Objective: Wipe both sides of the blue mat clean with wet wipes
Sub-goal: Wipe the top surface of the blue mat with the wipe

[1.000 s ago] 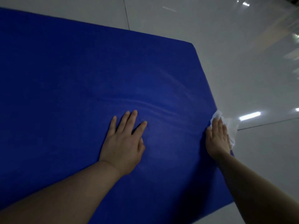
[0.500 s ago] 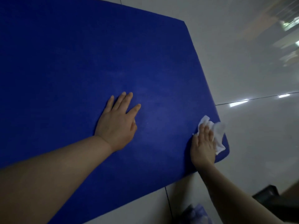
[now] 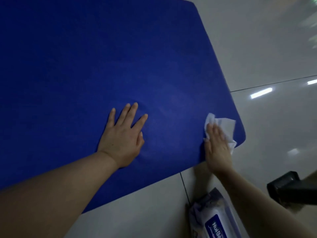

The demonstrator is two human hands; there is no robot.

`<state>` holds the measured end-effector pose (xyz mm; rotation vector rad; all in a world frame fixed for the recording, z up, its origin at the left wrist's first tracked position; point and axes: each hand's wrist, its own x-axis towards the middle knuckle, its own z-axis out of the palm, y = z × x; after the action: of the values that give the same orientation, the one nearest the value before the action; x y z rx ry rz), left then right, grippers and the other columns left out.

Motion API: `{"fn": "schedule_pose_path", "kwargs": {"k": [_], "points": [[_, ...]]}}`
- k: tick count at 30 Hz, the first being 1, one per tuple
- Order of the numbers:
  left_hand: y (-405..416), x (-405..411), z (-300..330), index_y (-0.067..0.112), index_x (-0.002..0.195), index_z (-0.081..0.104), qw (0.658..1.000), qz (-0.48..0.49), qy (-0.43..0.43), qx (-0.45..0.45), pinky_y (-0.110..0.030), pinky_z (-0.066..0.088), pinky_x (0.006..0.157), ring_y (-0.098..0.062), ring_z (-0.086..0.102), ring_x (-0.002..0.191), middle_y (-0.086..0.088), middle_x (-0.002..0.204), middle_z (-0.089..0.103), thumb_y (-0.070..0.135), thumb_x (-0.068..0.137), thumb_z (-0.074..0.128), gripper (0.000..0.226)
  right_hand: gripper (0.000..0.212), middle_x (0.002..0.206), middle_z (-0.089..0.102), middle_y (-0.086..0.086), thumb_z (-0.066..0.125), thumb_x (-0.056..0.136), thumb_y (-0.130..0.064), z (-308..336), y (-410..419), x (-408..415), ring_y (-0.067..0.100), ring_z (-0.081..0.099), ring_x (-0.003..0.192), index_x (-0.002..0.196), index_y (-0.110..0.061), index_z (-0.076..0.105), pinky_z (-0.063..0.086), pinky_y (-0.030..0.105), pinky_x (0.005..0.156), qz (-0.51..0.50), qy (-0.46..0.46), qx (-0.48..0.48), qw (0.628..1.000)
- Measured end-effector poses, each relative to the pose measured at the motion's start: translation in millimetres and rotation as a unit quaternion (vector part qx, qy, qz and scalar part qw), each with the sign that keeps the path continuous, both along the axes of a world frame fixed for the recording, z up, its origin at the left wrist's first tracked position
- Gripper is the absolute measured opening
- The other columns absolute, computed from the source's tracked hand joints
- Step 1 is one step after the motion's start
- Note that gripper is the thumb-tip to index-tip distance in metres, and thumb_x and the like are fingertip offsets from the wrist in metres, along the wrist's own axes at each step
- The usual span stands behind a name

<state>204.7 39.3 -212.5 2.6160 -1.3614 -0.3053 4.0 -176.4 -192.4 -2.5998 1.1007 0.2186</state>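
From my remote seat, the pale glossy tiled floor is the biggest thing I have, with dark grout lines crossing it and bright strip-light reflections on its right part. On it lies the blue mat, flat, filling most of the left and middle of the head view; its near right corner is rounded and sits just beyond the right hand, and its near edge runs diagonally down toward the lower left.

Both bare forearms reach in from the bottom. I see the left hand spread flat on the mat, palm down, fingers straight and fanned apart, holding nothing. I see the right hand laid flat near the mat's right corner, fingers straight and together, pressing on a crumpled white wet wipe; the wipe sticks out past the fingertips and on the hand's right side, lying on the mat close to its edge.

Nearer to me, on the floor by the mat's near edge and partly under the right forearm, lies a soft pack of wipes with a blue and white label. At the right border sits a dark blocky object; I cannot tell what it is.
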Motion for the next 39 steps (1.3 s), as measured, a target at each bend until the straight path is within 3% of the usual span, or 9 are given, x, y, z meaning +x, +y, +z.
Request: {"fn": "schedule_pose_path", "kwargs": {"k": [5, 10, 12, 15, 20, 25, 29, 34, 39], "points": [[-0.7, 1.7, 0.5, 0.019, 0.144, 0.043, 1.000, -0.001, 0.003, -0.008, -0.048, 0.001, 0.114, -0.029, 0.023, 0.145, -0.014, 0.157, 0.026, 0.037, 0.091, 0.021, 0.060, 0.053, 0.161, -0.005, 0.000, 0.019, 0.103, -0.025, -9.4, -8.8, 27.6, 0.022, -0.005, 0.147, 0.153, -0.022, -0.001, -0.001, 0.042, 0.118, -0.206, 0.024, -0.040, 0.977], [-0.9, 2.8, 0.1, 0.018, 0.142, 0.047, 1.000, 0.000, 0.001, -0.016, -0.049, 0.005, 0.114, -0.030, 0.027, 0.143, -0.015, 0.155, 0.030, 0.036, 0.091, 0.024, 0.059, 0.057, 0.154, -0.003, -0.016, 0.007, 0.093, -0.047, -6.2, 72.4, 24.3, 0.003, -0.009, 0.144, 0.147, -0.028, 0.007, -0.013, 0.020, 0.115, -0.012, -0.065, 0.019, 0.998], [-1.1, 3.1, -1.0, 0.017, 0.140, 0.048, 1.000, -0.001, -0.001, -0.021, -0.049, 0.007, 0.114, -0.031, 0.029, 0.142, -0.015, 0.154, 0.032, 0.035, 0.091, 0.025, 0.058, 0.055, 0.154, 0.002, -0.017, 0.012, 0.094, -0.047, -4.6, 59.9, 15.1, -0.001, -0.006, 0.144, 0.145, -0.028, 0.010, -0.007, 0.022, 0.117, 0.011, -0.082, 0.035, 0.996], [-0.8, 3.6, -2.6, 0.016, 0.139, 0.050, 1.000, -0.004, -0.002, -0.024, -0.049, 0.008, 0.113, -0.032, 0.031, 0.141, -0.016, 0.153, 0.034, 0.034, 0.091, 0.026, 0.057, 0.051, 0.159, 0.005, -0.001, 0.027, 0.103, -0.028, -7.9, 13.8, 4.9, 0.013, -0.001, 0.146, 0.150, -0.019, 0.010, -0.001, 0.035, 0.120, -0.113, -0.056, -0.018, 0.992], [-1.0, 4.3, -3.2, 0.017, 0.140, 0.048, 1.000, -0.001, 0.003, -0.029, -0.049, 0.006, 0.114, -0.031, 0.028, 0.142, -0.015, 0.154, 0.031, 0.034, 0.091, 0.026, 0.057, 0.054, 0.161, -0.002, 0.001, 0.025, 0.103, -0.019, -11.2, 11.4, 33.1, 0.021, -0.004, 0.147, 0.153, -0.016, 0.006, -0.003, 0.040, 0.117, -0.292, -0.029, -0.032, 0.955], [-1.2, 4.7, -3.5, 0.018, 0.141, 0.047, 1.000, -0.001, 0.006, -0.022, -0.047, 0.004, 0.114, -0.030, 0.026, 0.143, -0.014, 0.155, 0.030, 0.035, 0.092, 0.024, 0.057, 0.055, 0.160, -0.003, -0.003, 0.026, 0.102, -0.019, -12.4, 69.8, 49.4, 0.017, -0.004, 0.147, 0.153, -0.016, 0.006, -0.005, 0.035, 0.117, -0.242, -0.040, -0.022, 0.969], [-1.0, 5.7, -3.9, 0.018, 0.143, 0.044, 0.999, -0.001, 0.012, -0.030, -0.047, 0.001, 0.115, -0.029, 0.023, 0.145, -0.014, 0.156, 0.027, 0.036, 0.092, 0.022, 0.058, 0.054, 0.160, -0.004, -0.004, 0.023, 0.104, -0.024, -9.1, 37.8, 36.7, 0.014, -0.005, 0.147, 0.153, -0.018, 0.003, -0.004, 0.031, 0.117, -0.191, -0.023, -0.021, 0.981], [-0.4, 5.3, -5.2, 0.018, 0.143, 0.045, 0.999, -0.002, 0.013, -0.036, -0.048, 0.005, 0.116, -0.029, 0.023, 0.145, -0.013, 0.156, 0.027, 0.035, 0.092, 0.021, 0.058, 0.055, 0.161, -0.007, -0.002, 0.021, 0.103, -0.023, -4.9, -11.2, 42.4, 0.018, -0.005, 0.147, 0.153, -0.020, -0.001, -0.002, 0.046, 0.117, -0.266, 0.021, -0.028, 0.963], [-0.3, 5.4, -4.2, 0.018, 0.143, 0.044, 0.999, -0.004, 0.016, -0.036, -0.050, 0.009, 0.116, -0.029, 0.023, 0.145, -0.013, 0.156, 0.027, 0.035, 0.092, 0.019, 0.059, 0.055, 0.161, 0.000, 0.000, 0.025, 0.102, -0.021, -10.5, 5.8, 51.0, 0.019, -0.002, 0.147, 0.153, -0.016, 0.007, -0.002, 0.042, 0.118, -0.315, -0.007, -0.050, 0.948]]}}
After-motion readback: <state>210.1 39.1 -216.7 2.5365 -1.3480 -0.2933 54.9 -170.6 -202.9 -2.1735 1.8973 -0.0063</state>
